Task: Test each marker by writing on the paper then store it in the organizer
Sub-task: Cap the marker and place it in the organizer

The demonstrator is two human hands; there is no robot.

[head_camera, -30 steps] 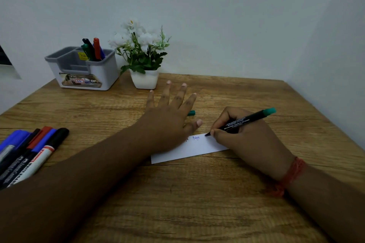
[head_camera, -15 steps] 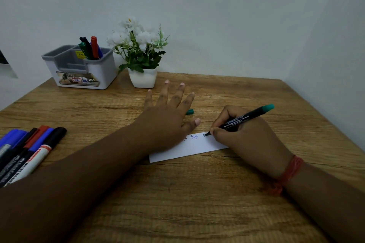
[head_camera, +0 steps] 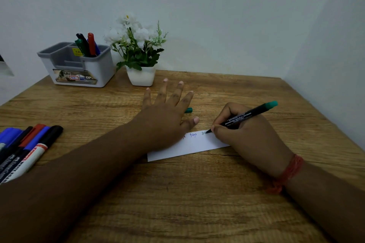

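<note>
Leftmost, I see loose markers [head_camera: 25, 150] on the table [head_camera: 197, 193]; behind them, the organizer [head_camera: 79, 65] holds four markers upright in its right compartment. My left hand [head_camera: 166, 122] lies spread, pinning the paper [head_camera: 189, 146]; my right hand [head_camera: 250, 136] pinches the green marker [head_camera: 245, 116], tip on paper.

Organizer [head_camera: 79, 65] back left; plant [head_camera: 138, 53] right of it.

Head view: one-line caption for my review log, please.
Right hand writes on the paper strip with a green-ended marker; left hand pins it flat.
</note>
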